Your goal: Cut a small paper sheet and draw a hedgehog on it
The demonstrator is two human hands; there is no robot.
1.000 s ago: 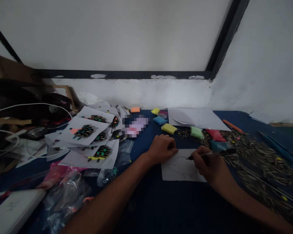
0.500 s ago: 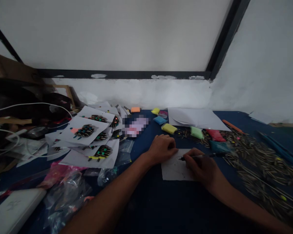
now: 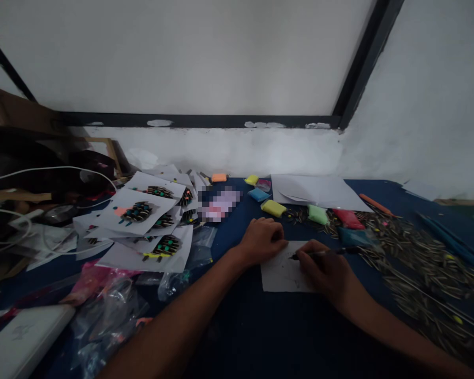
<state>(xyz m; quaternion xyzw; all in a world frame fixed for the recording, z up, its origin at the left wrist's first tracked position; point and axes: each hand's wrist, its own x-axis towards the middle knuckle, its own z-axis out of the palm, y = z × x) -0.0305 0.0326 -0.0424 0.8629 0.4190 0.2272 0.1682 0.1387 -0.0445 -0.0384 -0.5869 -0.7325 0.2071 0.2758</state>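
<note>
The right hand (image 3: 324,268) grips a dark pen (image 3: 295,257) between thumb and fingers, the tip down at a small sheet of paper (image 3: 278,276). This sheet lies flat on the blue table (image 3: 240,326), between the two hands, and bears faint drawn lines, too dim to read. The left hand (image 3: 263,241) rests palm down over the sheet's far left corner, fingers bent; whether it pinches the edge, I cannot tell.

Beyond the hands sit small packets: a yellow packet (image 3: 274,208) nearest the left hand, a blue packet (image 3: 258,195) farther off, then a green packet (image 3: 318,214) and a red packet (image 3: 348,219) toward the right. A stack of white paper (image 3: 319,192) lies behind them, near the wall. Dark seed-like bits (image 3: 430,263) spread across the right side of the table.

On the left, overlapping white sheets (image 3: 106,216) carry clusters of dark pieces with green dots. Nearer lie crumpled plastic bags (image 3: 114,305), and a white box (image 3: 27,342) fills the near left corner.
</note>
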